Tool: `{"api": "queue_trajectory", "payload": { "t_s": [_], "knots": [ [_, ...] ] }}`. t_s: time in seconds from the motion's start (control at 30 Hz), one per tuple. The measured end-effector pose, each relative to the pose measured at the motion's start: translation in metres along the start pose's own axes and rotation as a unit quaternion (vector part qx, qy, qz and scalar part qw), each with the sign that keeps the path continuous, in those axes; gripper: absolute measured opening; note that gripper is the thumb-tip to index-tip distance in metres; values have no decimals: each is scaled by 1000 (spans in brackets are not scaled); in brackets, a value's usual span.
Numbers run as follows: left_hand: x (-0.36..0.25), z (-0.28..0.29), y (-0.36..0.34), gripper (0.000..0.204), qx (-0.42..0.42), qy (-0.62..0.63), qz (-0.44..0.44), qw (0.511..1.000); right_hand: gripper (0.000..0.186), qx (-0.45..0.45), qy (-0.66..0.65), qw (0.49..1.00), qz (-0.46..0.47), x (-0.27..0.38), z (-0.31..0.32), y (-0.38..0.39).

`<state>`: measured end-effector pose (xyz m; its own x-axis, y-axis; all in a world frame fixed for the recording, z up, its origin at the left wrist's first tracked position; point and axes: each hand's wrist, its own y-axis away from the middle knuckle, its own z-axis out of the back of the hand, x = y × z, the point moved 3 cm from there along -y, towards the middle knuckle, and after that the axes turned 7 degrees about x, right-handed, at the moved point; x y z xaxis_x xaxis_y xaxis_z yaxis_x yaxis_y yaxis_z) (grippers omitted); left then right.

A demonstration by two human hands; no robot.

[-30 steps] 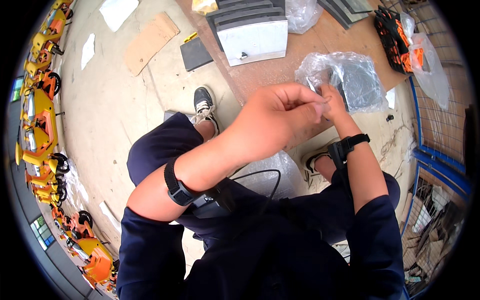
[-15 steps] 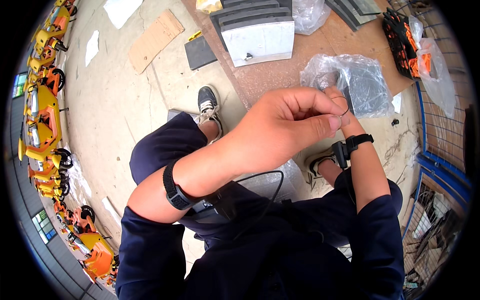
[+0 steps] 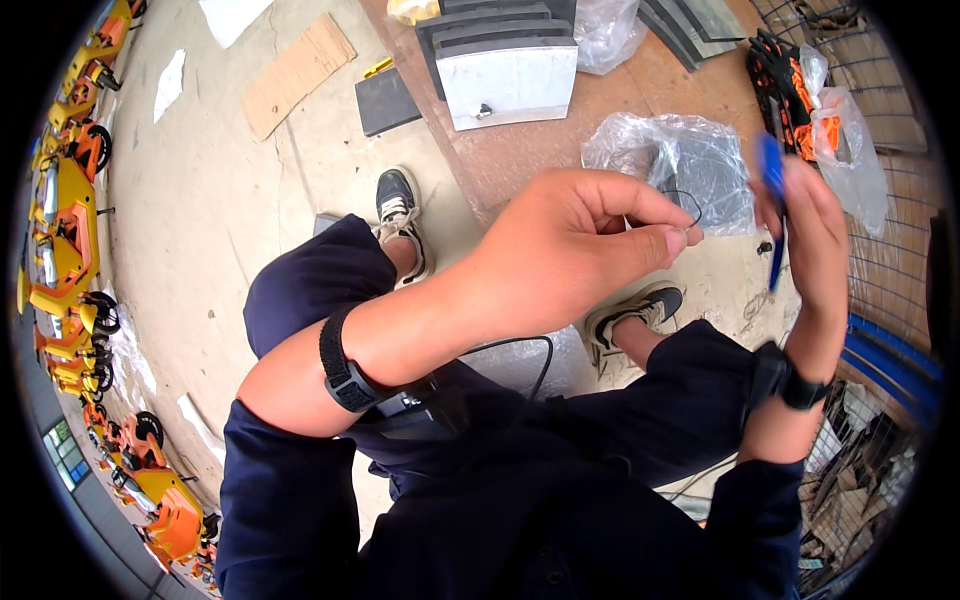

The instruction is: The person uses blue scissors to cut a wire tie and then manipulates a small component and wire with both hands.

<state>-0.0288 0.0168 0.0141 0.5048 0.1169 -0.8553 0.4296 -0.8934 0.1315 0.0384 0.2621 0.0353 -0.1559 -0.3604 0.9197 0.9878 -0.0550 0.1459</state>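
My left hand (image 3: 580, 255) is raised in front of me, with thumb and forefinger pinched on a thin black loop (image 3: 690, 196) that looks like a bit of wire or cord. To its right, my right hand (image 3: 818, 235) grips a slim blue-handled tool (image 3: 773, 170), held roughly upright. Motion blurs the tool, and its exact kind is unclear. A gap separates it from the loop. Beyond both hands, a dark flat piece in clear plastic film (image 3: 715, 165) lies on the brown board.
Several grey panels (image 3: 510, 80) stand in a row on the brown board (image 3: 480, 165). Black-and-orange gloves (image 3: 785, 90) and a clear bag (image 3: 855, 150) are at the right, beside a blue wire-mesh cage (image 3: 890, 360). Cardboard (image 3: 298, 75) lies on the floor. Yellow two-wheelers (image 3: 75, 220) line the left.
My right hand has come out from behind the left and swung right; the blue-handled tool now shows in it. My left hand keeps its pinch on the loop. The whole view has shifted slightly.
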Motion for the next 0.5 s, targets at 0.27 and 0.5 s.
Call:
{"api": "queue_trajectory", "payload": {
  "t_s": [0.27, 0.5],
  "knots": [
    [3, -1, 0, 22, 11, -62, 31, 997, 11, 45, 182, 968, 166, 41, -78, 29],
    [10, 0, -3, 23, 8, -69, 6, 998, 12, 24, 205, 963, 176, 37, -77, 27]
  ]
}}
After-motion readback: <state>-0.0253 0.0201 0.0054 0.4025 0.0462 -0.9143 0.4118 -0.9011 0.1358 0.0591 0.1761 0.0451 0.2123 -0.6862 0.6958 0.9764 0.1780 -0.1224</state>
